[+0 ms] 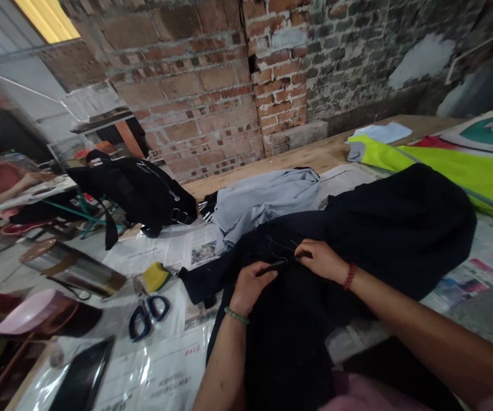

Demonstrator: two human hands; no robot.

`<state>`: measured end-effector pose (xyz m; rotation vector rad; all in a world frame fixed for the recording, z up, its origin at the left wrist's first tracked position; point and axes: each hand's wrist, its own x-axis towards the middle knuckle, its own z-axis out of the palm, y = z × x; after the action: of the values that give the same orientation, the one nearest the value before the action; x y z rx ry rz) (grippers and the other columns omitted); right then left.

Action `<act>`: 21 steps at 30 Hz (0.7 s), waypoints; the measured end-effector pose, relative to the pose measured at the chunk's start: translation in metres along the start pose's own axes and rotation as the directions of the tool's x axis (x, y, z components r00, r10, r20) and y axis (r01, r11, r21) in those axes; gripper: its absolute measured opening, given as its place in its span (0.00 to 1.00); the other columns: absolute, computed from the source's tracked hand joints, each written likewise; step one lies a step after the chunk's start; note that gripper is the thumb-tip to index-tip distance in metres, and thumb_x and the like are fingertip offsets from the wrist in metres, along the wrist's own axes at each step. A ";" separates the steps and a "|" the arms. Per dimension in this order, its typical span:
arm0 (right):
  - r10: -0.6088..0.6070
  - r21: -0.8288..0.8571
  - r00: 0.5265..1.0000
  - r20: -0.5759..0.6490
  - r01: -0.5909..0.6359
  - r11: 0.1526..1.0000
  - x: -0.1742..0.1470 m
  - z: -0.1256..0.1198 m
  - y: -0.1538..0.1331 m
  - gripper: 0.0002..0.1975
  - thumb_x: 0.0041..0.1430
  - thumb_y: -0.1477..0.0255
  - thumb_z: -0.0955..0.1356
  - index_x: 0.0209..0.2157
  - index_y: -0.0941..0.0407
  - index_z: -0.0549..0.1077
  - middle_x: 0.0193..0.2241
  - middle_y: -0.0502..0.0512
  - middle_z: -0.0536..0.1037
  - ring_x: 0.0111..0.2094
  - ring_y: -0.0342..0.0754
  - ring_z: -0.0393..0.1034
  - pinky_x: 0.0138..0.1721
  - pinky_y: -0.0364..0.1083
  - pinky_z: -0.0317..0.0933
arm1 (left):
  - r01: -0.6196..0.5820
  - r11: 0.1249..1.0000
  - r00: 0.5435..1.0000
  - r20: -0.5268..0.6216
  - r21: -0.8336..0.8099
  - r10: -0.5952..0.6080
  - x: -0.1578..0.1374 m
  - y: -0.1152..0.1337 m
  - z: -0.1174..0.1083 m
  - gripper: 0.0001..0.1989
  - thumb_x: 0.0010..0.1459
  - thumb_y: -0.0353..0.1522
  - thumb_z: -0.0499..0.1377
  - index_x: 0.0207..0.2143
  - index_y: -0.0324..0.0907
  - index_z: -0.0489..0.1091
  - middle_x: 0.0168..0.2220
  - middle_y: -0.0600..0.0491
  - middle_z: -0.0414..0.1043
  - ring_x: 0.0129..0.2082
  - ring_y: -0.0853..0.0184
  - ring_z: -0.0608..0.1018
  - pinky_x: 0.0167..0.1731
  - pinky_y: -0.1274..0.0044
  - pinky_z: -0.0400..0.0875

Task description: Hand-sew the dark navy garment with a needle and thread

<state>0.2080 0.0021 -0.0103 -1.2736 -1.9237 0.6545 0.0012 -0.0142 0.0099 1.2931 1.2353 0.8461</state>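
Note:
A dark navy garment [400, 228] lies bunched across the table and down toward my lap. My left hand [253, 285], with a green bead bracelet, is closed, pinching a fold of this cloth between thumb and fingers. Just to its right, my right hand [321, 258], with a red bead bracelet, is also closed on the cloth's edge. A thin pale thread [270, 246] loops over the fabric between the two hands. A fine straight line shows by the right fingertips; whether it is a needle or more thread, I cannot tell.
Left of the garment lie scissors [148, 314], a yellow sponge [156, 277], a steel flask [73, 265], a pink bowl [32, 311] and a phone [81, 374]. Beyond are a black bag [144, 191], grey cloth [267, 197], a neon vest [439, 162] and an iron [490, 132]. Another person sits far left.

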 end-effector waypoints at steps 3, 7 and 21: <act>-0.045 0.034 0.996 -0.076 0.048 0.998 -0.002 -0.004 -0.006 0.10 0.48 0.73 0.65 0.35 0.54 0.70 0.30 0.53 0.69 0.31 0.45 0.67 0.35 0.46 0.62 | 0.040 0.996 0.999 0.005 -0.074 -0.040 -0.001 0.001 0.001 0.11 0.39 0.36 0.63 0.27 0.39 0.75 0.24 0.54 0.73 0.23 0.70 0.71 0.25 0.80 0.62; -0.050 0.105 0.946 -0.321 0.088 0.991 -0.006 -0.024 -0.021 0.11 0.56 0.70 0.59 0.39 0.51 0.69 0.30 0.54 0.70 0.32 0.46 0.67 0.36 0.48 0.62 | 0.099 0.986 0.994 -0.023 -0.131 -0.103 0.000 0.000 0.001 0.12 0.39 0.36 0.64 0.26 0.38 0.74 0.21 0.55 0.72 0.20 0.72 0.70 0.22 0.81 0.61; 0.059 0.546 0.858 -0.510 0.270 0.793 -0.063 -0.112 -0.094 0.06 0.51 0.56 0.58 0.30 0.35 0.65 0.09 0.47 0.55 0.06 0.42 0.51 0.12 0.47 0.49 | 0.114 0.981 0.987 -0.093 -0.157 -0.129 0.002 0.000 0.003 0.11 0.37 0.35 0.65 0.27 0.40 0.75 0.21 0.56 0.72 0.21 0.72 0.70 0.23 0.81 0.62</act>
<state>0.2602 -0.0893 0.1084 -0.8000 -1.1916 0.7098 0.0044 -0.0126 0.0090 1.0525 1.2915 0.9091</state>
